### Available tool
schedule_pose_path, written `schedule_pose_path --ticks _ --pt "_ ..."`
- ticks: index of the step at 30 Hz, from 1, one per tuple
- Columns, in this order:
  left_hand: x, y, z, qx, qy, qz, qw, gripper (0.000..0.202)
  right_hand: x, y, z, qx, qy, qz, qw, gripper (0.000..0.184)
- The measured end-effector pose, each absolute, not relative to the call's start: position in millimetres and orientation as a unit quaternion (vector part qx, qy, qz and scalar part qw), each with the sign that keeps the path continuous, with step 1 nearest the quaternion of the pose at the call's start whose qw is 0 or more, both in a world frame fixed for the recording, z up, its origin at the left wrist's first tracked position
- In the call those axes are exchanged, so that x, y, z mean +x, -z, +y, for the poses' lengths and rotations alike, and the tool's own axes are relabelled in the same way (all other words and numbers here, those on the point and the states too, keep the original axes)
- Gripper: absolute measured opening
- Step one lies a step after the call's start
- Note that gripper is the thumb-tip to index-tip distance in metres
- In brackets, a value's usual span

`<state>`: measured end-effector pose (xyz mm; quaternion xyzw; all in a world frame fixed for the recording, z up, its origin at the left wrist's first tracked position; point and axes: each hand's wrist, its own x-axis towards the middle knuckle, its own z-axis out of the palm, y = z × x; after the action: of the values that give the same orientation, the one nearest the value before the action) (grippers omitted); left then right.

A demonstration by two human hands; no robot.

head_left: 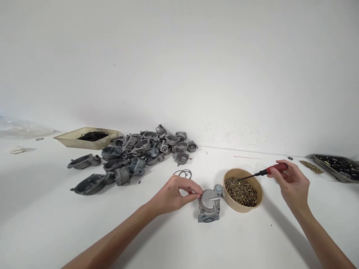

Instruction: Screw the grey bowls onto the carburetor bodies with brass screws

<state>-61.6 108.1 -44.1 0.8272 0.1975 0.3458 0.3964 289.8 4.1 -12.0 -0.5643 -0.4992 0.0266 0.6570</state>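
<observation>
My left hand [175,192] pinches the left edge of a grey metal carburettor body [209,205] that stands on the white table. My right hand [291,183] is closed round the red handle of a small screwdriver [265,172]. Its dark tip points down-left into a tan bowl [259,201] filled with small brass screws [241,191]. The bowl stands just right of the metal part, nearly touching it.
A heap of grey metal bowl covers [134,157] lies at the left. Black O-rings [183,173] lie behind my left hand. A beige tray [88,137] of black rings is far left; a metal tray [338,167] and loose brass parts [310,166] are far right. A white wall rises behind.
</observation>
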Motion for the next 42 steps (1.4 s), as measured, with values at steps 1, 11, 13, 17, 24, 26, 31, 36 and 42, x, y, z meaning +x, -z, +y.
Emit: schedule_pose_path --ticks 1,11,13,17,24,26,31,36,42 --pt "-61.5 44.1 108.0 0.827 -0.348 0.196 0.395 0.014 291.0 12.8 4.5 -0.564 -0.022 -0.503 0.655 0.032" --pt "-60.1 42.6 106.0 0.823 -0.348 0.201 0.400 0.014 292.2 15.3 5.1 -0.571 -0.004 -0.513 0.641 0.033" --pt "-60.1 42.5 105.7 0.821 -0.346 0.205 0.405 0.015 292.6 15.2 5.3 -0.572 -0.002 -0.514 0.639 0.033" --pt "-60.4 42.6 105.5 0.824 -0.339 0.211 0.402 0.016 294.8 16.6 6.1 -0.568 0.005 -0.526 0.634 0.034" --pt "-60.6 42.4 105.2 0.824 -0.337 0.209 0.405 0.014 294.3 19.6 7.1 -0.566 -0.003 -0.539 0.624 0.033" --pt "-60.4 42.6 105.2 0.823 -0.340 0.205 0.407 0.014 294.1 20.2 7.4 -0.561 -0.004 -0.544 0.624 0.033" --pt "-60.1 43.1 105.7 0.824 -0.336 0.206 0.406 0.013 293.3 19.9 7.8 -0.561 -0.013 -0.541 0.627 0.034" --pt "-59.8 42.6 105.2 0.824 -0.339 0.199 0.408 0.012 289.5 17.1 7.4 -0.563 -0.027 -0.524 0.638 0.034" --pt "-59.8 41.4 104.4 0.825 -0.337 0.199 0.407 0.012 288.4 17.1 8.3 -0.562 -0.026 -0.525 0.639 0.034"
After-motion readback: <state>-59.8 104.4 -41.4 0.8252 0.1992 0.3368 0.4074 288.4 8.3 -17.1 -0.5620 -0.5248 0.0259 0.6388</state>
